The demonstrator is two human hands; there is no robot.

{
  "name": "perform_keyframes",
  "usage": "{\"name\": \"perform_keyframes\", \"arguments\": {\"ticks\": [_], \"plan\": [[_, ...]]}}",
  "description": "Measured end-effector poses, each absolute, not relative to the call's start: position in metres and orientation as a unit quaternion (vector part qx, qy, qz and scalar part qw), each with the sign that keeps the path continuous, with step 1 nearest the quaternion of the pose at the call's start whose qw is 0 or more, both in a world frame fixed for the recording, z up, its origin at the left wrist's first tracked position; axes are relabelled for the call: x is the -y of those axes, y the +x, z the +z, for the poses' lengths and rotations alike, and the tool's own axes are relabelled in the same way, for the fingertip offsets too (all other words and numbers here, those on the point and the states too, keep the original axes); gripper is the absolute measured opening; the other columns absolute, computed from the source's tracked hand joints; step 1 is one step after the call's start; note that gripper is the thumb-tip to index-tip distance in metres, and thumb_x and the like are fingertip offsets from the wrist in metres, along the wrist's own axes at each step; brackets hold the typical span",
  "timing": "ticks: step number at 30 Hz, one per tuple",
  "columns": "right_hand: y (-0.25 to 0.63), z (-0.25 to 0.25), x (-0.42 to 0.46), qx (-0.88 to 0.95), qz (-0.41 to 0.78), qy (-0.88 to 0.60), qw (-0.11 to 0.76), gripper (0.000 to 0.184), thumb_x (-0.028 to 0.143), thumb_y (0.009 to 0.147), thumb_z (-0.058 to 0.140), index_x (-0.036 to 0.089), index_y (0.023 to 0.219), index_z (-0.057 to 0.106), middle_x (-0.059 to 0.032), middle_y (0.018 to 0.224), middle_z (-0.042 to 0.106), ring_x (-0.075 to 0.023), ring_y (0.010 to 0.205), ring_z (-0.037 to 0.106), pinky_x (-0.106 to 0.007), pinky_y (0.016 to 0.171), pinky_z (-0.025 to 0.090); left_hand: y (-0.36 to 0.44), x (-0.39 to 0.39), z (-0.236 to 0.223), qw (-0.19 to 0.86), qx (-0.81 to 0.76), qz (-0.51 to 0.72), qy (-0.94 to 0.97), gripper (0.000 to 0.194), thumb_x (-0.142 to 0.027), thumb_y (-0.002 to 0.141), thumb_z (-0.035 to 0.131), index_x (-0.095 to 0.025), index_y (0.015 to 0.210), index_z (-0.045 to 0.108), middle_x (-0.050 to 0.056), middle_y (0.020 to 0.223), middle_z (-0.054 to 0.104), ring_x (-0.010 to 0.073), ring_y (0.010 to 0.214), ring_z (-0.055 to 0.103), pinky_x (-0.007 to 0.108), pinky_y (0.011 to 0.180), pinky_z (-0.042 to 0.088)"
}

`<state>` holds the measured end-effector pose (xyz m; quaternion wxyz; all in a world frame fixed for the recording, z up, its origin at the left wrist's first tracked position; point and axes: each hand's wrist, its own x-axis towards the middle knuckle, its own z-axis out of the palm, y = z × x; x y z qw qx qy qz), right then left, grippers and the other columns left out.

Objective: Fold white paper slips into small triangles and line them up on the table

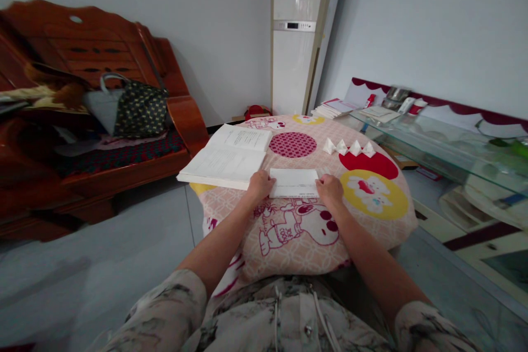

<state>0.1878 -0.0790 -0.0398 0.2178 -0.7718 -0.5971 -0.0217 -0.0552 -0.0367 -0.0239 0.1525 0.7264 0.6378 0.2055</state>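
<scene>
A folded white sheet of paper [295, 181] lies on the patterned cloth of a small round table [373, 217] in front of me. My left hand [259, 185] is closed on the sheet's left end and my right hand [330, 187] is closed on its right end; both press it against the cloth. An open book [226, 157] with printed pages rests just left of my left hand. Several small folded white paper pieces [348, 147] stand in a row beyond the sheet, to the right.
A carved wooden sofa [94, 121] with a dark dotted bag [138, 107] stands at the left. A glass-topped table [445, 146] with papers and cups runs along the right. A tall white air conditioner [295, 38] stands against the far wall.
</scene>
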Motion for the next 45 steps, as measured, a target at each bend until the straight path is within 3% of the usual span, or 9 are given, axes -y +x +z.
{"name": "perform_keyframes", "arguments": {"ticks": [12,21,45], "plan": [[0.183,-0.030,0.083,0.610,-0.027,-0.772,0.177,0.027,0.029,0.094,0.057,0.014,0.094,0.079,-0.0193,0.096,0.077,-0.0286,0.087,0.071,-0.034,0.072,0.047,-0.052,0.040,-0.016,0.143,-0.657,0.157,0.723,0.027,-0.029,0.090,0.060,-0.009,0.094,0.077,0.017,0.084,0.075,0.0276,0.090,0.072,0.030,0.078,0.050],[0.177,-0.017,0.082,0.583,0.003,-0.805,0.109,0.033,0.033,0.098,0.052,0.013,0.106,0.077,-0.0178,0.108,0.076,-0.0253,0.101,0.071,-0.028,0.079,0.048,-0.049,0.038,-0.010,0.127,-0.672,0.102,0.723,0.030,-0.031,0.094,0.058,-0.009,0.105,0.075,0.017,0.106,0.076,0.0241,0.104,0.071,0.026,0.089,0.051],[0.178,-0.017,0.079,0.583,0.006,-0.806,0.101,0.034,0.036,0.099,0.052,0.014,0.109,0.076,-0.0174,0.110,0.075,-0.0257,0.104,0.070,-0.029,0.080,0.048,-0.047,0.036,-0.009,0.121,-0.682,0.076,0.718,0.036,-0.033,0.098,0.053,-0.007,0.115,0.072,0.019,0.109,0.075,0.0235,0.105,0.071,0.025,0.087,0.051]]}}
